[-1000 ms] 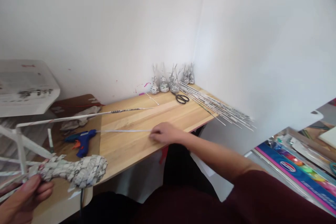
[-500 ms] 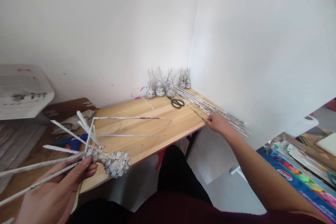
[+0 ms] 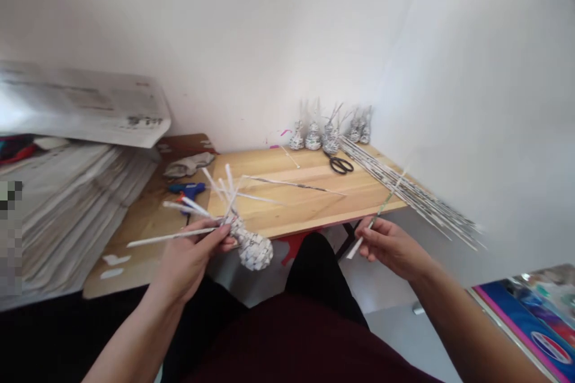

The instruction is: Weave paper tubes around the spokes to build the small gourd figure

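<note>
My left hand is closed around the neck of a woven newspaper gourd. The gourd's round body tilts down to the right, and several loose paper strands fan out from its neck to the left and upward. One long bent strand runs from it over the table. In my right hand, a thin rolled paper tube is pinched between thumb and fingers, slanting up to the right. Its upper end passes in front of a bundle of paper tubes on the table.
Several finished-looking woven gourds stand against the wall, with black-handled scissors before them. On the left are a blue glue gun, a cloth glove and stacked newspapers. A blue box sits at lower right.
My right hand has drawn a paper tube off the table beside the bundle and brought it nearer my body. The view has turned left; my left hand still holds the gourd.
</note>
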{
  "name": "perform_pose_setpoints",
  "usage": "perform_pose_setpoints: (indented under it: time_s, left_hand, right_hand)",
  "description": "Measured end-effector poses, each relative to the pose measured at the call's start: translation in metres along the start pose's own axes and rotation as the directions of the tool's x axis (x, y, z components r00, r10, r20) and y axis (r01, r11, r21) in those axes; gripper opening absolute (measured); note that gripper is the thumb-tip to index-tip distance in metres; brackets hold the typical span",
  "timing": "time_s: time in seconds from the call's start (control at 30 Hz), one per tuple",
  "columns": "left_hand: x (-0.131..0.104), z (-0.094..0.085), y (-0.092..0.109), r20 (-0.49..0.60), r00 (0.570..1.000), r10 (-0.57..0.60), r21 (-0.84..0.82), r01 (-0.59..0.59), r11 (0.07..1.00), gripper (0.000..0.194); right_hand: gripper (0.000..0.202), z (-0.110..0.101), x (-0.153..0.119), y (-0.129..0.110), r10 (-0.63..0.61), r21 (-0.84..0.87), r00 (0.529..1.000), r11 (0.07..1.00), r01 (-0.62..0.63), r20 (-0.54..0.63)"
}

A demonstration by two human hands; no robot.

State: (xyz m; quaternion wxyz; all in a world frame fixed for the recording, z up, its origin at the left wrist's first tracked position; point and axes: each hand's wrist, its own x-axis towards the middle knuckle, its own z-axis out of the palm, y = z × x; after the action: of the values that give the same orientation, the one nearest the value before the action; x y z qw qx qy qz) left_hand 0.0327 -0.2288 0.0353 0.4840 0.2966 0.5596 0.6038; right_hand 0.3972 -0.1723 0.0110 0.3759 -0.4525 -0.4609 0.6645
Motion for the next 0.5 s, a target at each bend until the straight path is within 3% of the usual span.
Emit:
perform_pose_setpoints:
  time_s: [0.07,0.17,0.27,0.37,0.5]
  left_hand:
    - [-0.004,0.005,-0.001,0.040,0.999,0.004,0.030,-0.005,1.000,0.037]
    - [-0.013,0.012,0.000,0.107,0.994,0.007,0.073,-0.015,0.997,0.034]
    - [-0.023,0.014,0.002,0.147,0.989,-0.007,0.099,-0.008,0.995,0.031]
    - [-0.031,0.014,0.004,0.165,0.986,0.000,0.088,-0.014,0.996,0.031]
    - [-0.037,0.012,0.006,0.158,0.987,0.001,0.075,-0.013,0.997,0.033]
  right_hand:
    - [0.029,0.037,-0.001,-0.008,-0.076,-0.026,0.989,0.996,0.080,0.128]
    - [0.024,0.090,0.002,-0.021,-0.246,-0.054,0.934,0.962,0.268,0.259]
    - [0.018,0.128,0.011,-0.028,-0.394,-0.068,0.870,0.900,0.431,0.296]
    - [0.017,0.150,0.019,-0.027,-0.439,-0.076,0.848,0.875,0.479,0.296]
    - [0.018,0.162,0.023,-0.023,-0.447,-0.031,0.839,0.878,0.479,0.311]
